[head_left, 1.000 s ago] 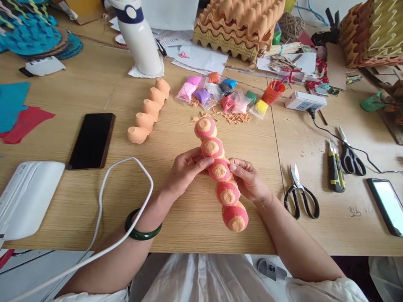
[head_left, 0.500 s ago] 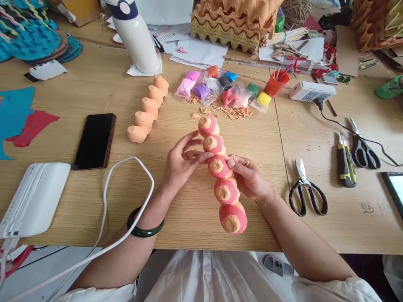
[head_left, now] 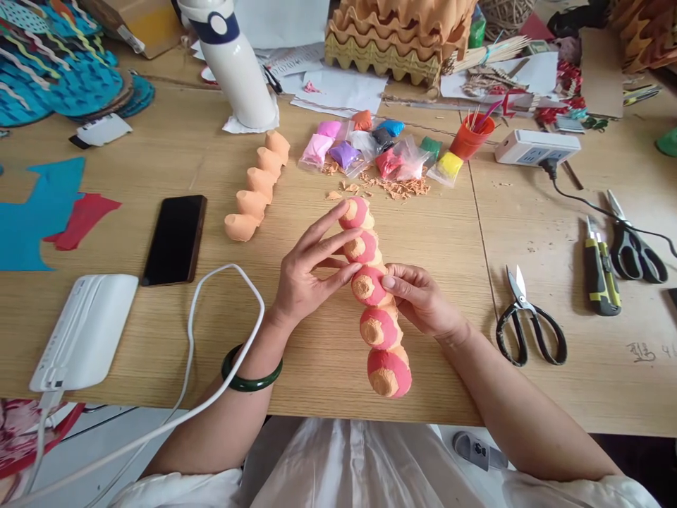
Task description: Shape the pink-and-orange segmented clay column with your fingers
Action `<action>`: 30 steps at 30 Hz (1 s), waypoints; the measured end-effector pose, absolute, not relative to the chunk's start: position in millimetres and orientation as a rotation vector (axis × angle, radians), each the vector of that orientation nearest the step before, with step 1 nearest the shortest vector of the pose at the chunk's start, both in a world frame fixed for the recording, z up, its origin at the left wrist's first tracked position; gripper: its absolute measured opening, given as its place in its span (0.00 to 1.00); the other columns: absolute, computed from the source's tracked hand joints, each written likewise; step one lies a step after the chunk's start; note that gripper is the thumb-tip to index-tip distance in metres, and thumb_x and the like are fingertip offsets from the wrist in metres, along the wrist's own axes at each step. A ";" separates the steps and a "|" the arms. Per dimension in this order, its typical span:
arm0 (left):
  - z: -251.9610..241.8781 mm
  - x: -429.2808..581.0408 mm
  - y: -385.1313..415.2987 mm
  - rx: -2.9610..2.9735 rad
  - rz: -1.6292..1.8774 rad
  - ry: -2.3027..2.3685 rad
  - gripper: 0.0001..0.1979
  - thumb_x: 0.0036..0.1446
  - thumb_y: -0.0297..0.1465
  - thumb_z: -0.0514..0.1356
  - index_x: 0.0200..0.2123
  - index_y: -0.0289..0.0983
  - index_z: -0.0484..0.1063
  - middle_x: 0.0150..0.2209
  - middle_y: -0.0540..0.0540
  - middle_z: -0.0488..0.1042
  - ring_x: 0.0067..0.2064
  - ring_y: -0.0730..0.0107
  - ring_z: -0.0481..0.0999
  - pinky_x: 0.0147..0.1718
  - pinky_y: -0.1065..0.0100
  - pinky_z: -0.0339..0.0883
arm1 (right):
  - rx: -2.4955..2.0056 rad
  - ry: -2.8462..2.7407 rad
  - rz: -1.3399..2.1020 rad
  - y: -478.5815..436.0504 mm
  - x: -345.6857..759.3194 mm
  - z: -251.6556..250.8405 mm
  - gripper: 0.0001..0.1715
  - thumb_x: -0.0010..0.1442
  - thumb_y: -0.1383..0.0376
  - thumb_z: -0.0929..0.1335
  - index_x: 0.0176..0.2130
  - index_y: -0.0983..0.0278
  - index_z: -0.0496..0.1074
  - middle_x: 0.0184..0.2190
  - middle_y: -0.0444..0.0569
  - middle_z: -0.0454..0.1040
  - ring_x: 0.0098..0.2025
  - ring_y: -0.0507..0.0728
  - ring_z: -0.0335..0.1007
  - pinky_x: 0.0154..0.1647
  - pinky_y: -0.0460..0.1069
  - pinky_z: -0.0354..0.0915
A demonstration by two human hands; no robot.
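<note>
A row of orange egg-carton cones with pink clay rings (head_left: 376, 328) lies lengthwise on the wooden table (head_left: 159, 331) in front of me. My right hand (head_left: 423, 300) grips its middle from the right, thumb on the third cone. My left hand (head_left: 307, 271) is on the left side, fingers stretched out and spread, the fingertips resting against the second and third cones. A green bangle (head_left: 248, 377) sits on that wrist.
A plain orange cone strip (head_left: 257, 187) and a black phone (head_left: 175, 240) lie to the left. Small bags of coloured clay (head_left: 370, 148) sit behind. Black scissors (head_left: 532, 321), a utility knife (head_left: 600, 271) and more scissors (head_left: 632, 243) lie right. A white cable (head_left: 222, 271) loops at the left.
My left hand's fingers have opened and spread from a pinch on the cone strip. The strip and right hand stay nearly in place; the camera has shifted a little.
</note>
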State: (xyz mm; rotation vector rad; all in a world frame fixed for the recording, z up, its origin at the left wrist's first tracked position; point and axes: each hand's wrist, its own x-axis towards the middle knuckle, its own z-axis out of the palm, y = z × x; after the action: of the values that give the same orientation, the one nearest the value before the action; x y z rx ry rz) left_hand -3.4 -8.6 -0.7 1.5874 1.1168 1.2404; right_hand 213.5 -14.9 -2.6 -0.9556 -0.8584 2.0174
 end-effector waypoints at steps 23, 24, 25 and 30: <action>-0.4 10.1 -17.1 1.528 1.236 0.973 0.37 0.55 0.35 0.78 0.67 0.61 0.74 0.80 0.52 0.57 0.76 0.43 0.67 0.63 0.51 0.77 | -1.005 -0.971 1.742 -11.5 215.5 -3.7 0.23 0.58 0.46 0.81 0.29 0.61 0.80 0.27 0.42 0.70 0.30 0.52 0.59 0.35 0.49 0.61; -2.0 12.1 -17.5 1.401 1.233 0.942 0.40 0.58 0.37 0.76 0.71 0.63 0.69 0.81 0.51 0.55 0.72 0.45 0.73 0.59 0.54 0.79 | -0.994 -0.980 1.720 -11.4 215.7 -3.5 0.23 0.59 0.46 0.81 0.29 0.61 0.80 0.27 0.43 0.70 0.31 0.52 0.59 0.35 0.49 0.60; -3.5 14.0 -17.2 1.249 1.226 0.918 0.38 0.62 0.41 0.74 0.72 0.62 0.68 0.80 0.50 0.57 0.65 0.49 0.79 0.56 0.56 0.81 | -0.989 -1.003 1.691 -11.1 216.1 -2.8 0.23 0.59 0.46 0.81 0.28 0.60 0.80 0.28 0.43 0.71 0.31 0.53 0.59 0.36 0.49 0.60; -8.3 18.7 -10.5 0.763 0.982 0.851 0.21 0.63 0.49 0.71 0.51 0.41 0.84 0.52 0.42 0.86 0.53 0.55 0.85 0.52 0.60 0.80 | -0.992 -1.207 1.610 -10.3 218.0 3.7 0.26 0.59 0.46 0.80 0.25 0.61 0.77 0.28 0.45 0.69 0.33 0.54 0.60 0.38 0.51 0.61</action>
State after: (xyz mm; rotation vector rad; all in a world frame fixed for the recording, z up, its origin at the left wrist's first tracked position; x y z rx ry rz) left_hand 18.7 -10.5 -8.3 0.7628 0.8508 0.9819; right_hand 218.0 -10.3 3.7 -0.9919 -1.2071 1.6096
